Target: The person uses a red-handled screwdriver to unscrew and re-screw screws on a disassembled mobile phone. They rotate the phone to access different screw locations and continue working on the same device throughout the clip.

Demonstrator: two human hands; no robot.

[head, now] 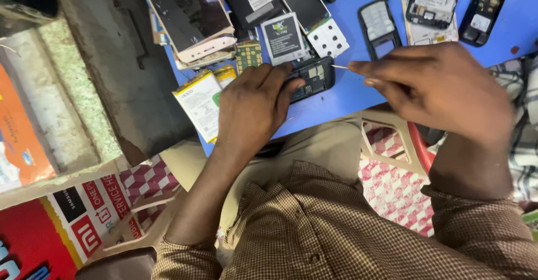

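The left hand (252, 103) presses on a small black opened phone (312, 77) lying on the blue table (342, 98). At 3 o'clock of the phone, the right hand (443, 89) pinches a thin pale tool (339, 66), its tip just beside the phone's edge. At 12 o'clock lies a grey battery (283, 38); at 9 o'clock, a white flat battery (200, 103).

A blue tabletop (347, 98) carries the lot, crowded with phone parts: a small black opened phone (310, 78) near the front edge, a white battery pack (200, 103) at its left, a dark battery (283, 38) behind, and a black keypad frame (377, 27) further right.
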